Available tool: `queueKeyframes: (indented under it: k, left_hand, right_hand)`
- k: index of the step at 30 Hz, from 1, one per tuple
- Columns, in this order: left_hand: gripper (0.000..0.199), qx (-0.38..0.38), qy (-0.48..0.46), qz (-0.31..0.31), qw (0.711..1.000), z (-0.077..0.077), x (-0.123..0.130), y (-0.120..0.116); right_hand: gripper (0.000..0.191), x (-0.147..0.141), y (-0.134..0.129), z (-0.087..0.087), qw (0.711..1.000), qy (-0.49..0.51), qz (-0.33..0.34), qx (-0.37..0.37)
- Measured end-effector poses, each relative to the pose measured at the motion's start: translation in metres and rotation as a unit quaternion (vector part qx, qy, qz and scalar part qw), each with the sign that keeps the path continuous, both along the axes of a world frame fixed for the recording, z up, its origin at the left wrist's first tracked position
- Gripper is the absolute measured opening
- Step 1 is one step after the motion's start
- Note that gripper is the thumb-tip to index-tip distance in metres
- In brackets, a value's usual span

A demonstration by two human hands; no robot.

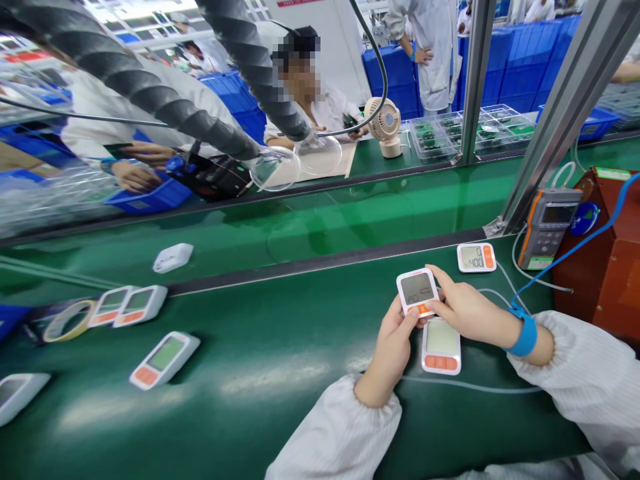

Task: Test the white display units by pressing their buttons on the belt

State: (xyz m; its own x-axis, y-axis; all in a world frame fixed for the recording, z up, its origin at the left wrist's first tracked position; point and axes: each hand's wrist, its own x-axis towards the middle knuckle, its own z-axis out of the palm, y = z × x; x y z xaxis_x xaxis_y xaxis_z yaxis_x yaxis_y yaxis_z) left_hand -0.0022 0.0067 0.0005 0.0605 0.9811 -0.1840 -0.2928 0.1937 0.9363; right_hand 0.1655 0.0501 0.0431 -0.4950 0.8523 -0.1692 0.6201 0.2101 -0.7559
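A white monitor with a grey screen and orange buttons is held up between both hands. My left hand grips its lower left side, the thumb at the buttons. Around its right side is my right hand, with a finger along the top corner and the thumb near the buttons. Just below, a second monitor lies on the green table, close under my right hand. Another monitor showing digits rests behind my right hand. A blue strap circles my right wrist.
More monitors and a tape roll lie at the left. One white device is on the green belt. Tubes, a handheld meter and a brown box stand right. Across the belt, people work beside a fan.
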Motion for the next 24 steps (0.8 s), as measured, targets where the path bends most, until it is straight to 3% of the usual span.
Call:
queueKeyframes:
  k: [13, 17, 19, 21, 24]
  left_hand:
    - [0.041, 0.013, 0.015, -0.023, 1.000, 0.002, 0.000, 0.001]
    - [0.050, 0.038, 0.118, -0.059, 0.991, -0.001, -0.004, 0.001]
    - [0.048, 0.077, 0.240, -0.091, 0.963, -0.001, -0.007, -0.001]
    - [0.048, 0.135, 0.341, -0.152, 0.918, 0.002, -0.010, -0.004]
    - [0.071, 0.193, 0.391, -0.255, 0.863, 0.011, -0.010, -0.008]
  right_hand:
    - [0.063, 0.004, 0.003, 0.006, 0.999, 0.035, -0.017, -0.001]
    - [0.057, 0.009, 0.010, 0.005, 0.996, -0.022, -0.060, 0.066]
    - [0.054, 0.010, 0.015, 0.004, 0.986, -0.100, -0.083, 0.102]
    - [0.051, 0.010, 0.018, 0.004, 0.972, -0.177, -0.095, 0.118]
    - [0.045, 0.009, 0.020, 0.005, 0.953, -0.259, -0.089, 0.129]
